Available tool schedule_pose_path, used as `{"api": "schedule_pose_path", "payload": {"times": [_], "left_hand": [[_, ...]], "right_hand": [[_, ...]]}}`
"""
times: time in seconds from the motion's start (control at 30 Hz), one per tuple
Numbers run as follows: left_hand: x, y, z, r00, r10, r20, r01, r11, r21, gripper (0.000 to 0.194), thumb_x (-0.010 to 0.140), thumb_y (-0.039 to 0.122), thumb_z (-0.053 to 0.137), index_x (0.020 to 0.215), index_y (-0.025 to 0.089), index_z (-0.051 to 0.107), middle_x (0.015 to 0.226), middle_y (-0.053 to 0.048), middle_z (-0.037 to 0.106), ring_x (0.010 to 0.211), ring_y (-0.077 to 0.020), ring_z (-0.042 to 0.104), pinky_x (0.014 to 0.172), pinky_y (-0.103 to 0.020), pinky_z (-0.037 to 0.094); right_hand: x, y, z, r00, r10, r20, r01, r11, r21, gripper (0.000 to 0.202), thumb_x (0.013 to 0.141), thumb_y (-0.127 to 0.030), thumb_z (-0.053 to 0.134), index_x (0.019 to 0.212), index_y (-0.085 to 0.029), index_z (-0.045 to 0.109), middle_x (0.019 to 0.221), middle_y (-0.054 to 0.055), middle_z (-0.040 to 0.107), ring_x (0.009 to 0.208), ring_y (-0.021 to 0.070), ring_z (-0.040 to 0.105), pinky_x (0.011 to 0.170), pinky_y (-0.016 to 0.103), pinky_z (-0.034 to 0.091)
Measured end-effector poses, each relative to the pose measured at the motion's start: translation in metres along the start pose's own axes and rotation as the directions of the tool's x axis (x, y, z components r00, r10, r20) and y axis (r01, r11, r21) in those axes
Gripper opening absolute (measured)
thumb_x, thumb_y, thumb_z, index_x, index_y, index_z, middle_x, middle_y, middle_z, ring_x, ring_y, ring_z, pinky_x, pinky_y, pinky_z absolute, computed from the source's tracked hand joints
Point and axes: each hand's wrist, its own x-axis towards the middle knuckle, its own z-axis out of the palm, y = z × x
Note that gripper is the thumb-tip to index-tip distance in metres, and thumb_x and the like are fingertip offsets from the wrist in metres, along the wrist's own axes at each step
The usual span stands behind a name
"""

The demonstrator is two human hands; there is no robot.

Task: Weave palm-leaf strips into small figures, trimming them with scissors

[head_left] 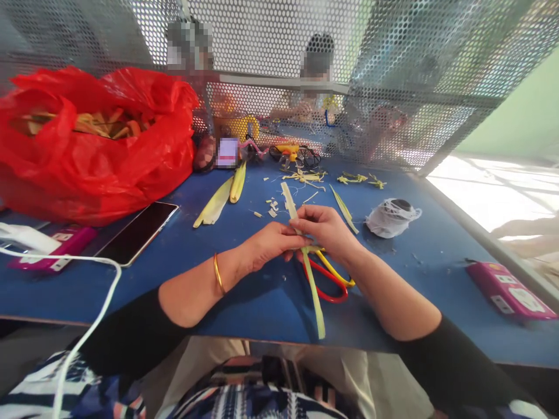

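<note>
My left hand (273, 240) and my right hand (327, 228) meet over the middle of the table, both pinching a long pale green corn husk strip (313, 294). One end points up past my fingers, and the other hangs toward the table's near edge. Just below my right hand lie scissors with one red and one yellow handle (329, 285); their blades are hidden. Small husk scraps (273, 206) are scattered beyond my hands. A narrow husk piece (344, 208) lies to the right, near a spool of white thread (392, 217).
A red plastic bag (144, 169) of dried husks fills the left. A dark phone (137, 234), folded husks (218, 201), knotted husk pieces (353, 178) and magenta power strips (509, 289) lie on the blue table (244, 314). A perforated metal screen (271, 35) stands behind, with people beyond.
</note>
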Motion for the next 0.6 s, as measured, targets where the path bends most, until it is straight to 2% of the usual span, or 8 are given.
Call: {"api": "schedule_pose_path", "payload": {"times": [0.07,0.17,0.3,0.37,0.43,0.5,0.57,0.6], "left_hand": [[-0.002,0.003,0.000,1.000,-0.002,0.009,0.002,1.000,0.024,0.027,0.065,0.040,0.075,0.053,0.017,0.068,0.049,-0.002,0.058,0.046,-0.0096,0.044,0.049,-0.025,0.031],[-0.005,0.009,-0.001,1.000,-0.006,0.030,0.004,0.998,0.067,0.028,0.067,0.036,0.075,0.047,0.018,0.065,0.044,0.001,0.051,0.044,-0.0087,0.041,0.048,-0.025,0.029],[-0.005,0.009,0.000,0.998,-0.038,0.054,0.035,0.997,0.063,0.026,0.068,0.032,0.076,0.048,0.018,0.067,0.043,0.000,0.052,0.044,-0.0086,0.043,0.048,-0.024,0.030],[-0.003,0.008,0.000,0.997,-0.074,-0.001,0.074,0.997,0.001,0.024,0.068,0.033,0.077,0.052,0.016,0.069,0.045,-0.001,0.055,0.044,-0.0085,0.045,0.047,-0.023,0.030],[-0.001,0.009,-0.003,0.987,-0.124,-0.106,0.111,0.987,-0.119,0.022,0.069,0.034,0.078,0.060,0.015,0.072,0.052,-0.003,0.062,0.046,-0.0089,0.050,0.046,-0.022,0.032],[0.000,0.013,-0.008,0.964,-0.159,-0.213,0.099,0.959,-0.267,0.019,0.072,0.033,0.076,0.067,0.014,0.074,0.064,-0.006,0.069,0.053,-0.0103,0.058,0.049,-0.021,0.038],[0.002,0.017,-0.012,0.949,-0.160,-0.272,0.044,0.920,-0.388,0.014,0.073,0.028,0.076,0.073,0.014,0.074,0.074,-0.008,0.073,0.063,-0.0124,0.065,0.058,-0.021,0.045],[0.002,0.019,-0.014,0.946,-0.143,-0.289,0.006,0.904,-0.428,0.011,0.072,0.024,0.077,0.074,0.014,0.074,0.076,-0.008,0.074,0.068,-0.0132,0.067,0.062,-0.021,0.048]], "right_hand": [[0.003,0.003,-0.002,0.989,-0.095,-0.109,0.090,0.995,-0.051,0.028,0.064,-0.040,0.071,0.061,-0.020,0.052,0.052,-0.005,0.052,0.046,0.0098,0.047,0.046,0.025,0.036],[0.009,0.008,-0.003,0.940,-0.240,-0.244,0.208,0.967,-0.150,0.028,0.064,-0.037,0.069,0.055,-0.020,0.048,0.053,-0.007,0.043,0.052,0.0077,0.037,0.052,0.024,0.032],[0.013,0.014,-0.002,0.915,-0.270,-0.301,0.203,0.950,-0.237,0.025,0.068,-0.037,0.064,0.057,-0.020,0.049,0.053,-0.006,0.041,0.053,0.0090,0.035,0.053,0.026,0.030],[0.011,0.010,-0.004,0.880,-0.345,-0.325,0.232,0.911,-0.341,0.019,0.072,-0.035,0.060,0.063,-0.020,0.055,0.058,-0.004,0.049,0.057,0.0110,0.042,0.057,0.027,0.035],[0.006,0.000,-0.008,0.797,-0.486,-0.359,0.284,0.826,-0.487,0.015,0.077,-0.032,0.057,0.071,-0.019,0.061,0.069,0.000,0.059,0.066,0.0137,0.051,0.064,0.028,0.040],[-0.001,-0.012,-0.013,0.704,-0.611,-0.363,0.311,0.725,-0.615,0.015,0.080,-0.030,0.056,0.074,-0.020,0.063,0.074,0.002,0.063,0.070,0.0145,0.053,0.067,0.028,0.041],[-0.009,-0.020,-0.014,0.693,-0.644,-0.324,0.303,0.668,-0.680,0.020,0.082,-0.031,0.057,0.067,-0.020,0.062,0.067,0.001,0.061,0.063,0.0132,0.051,0.062,0.027,0.039],[-0.011,-0.021,-0.013,0.713,-0.642,-0.281,0.299,0.641,-0.706,0.023,0.083,-0.033,0.057,0.064,-0.020,0.062,0.063,0.000,0.060,0.060,0.0127,0.050,0.060,0.026,0.037]]}}
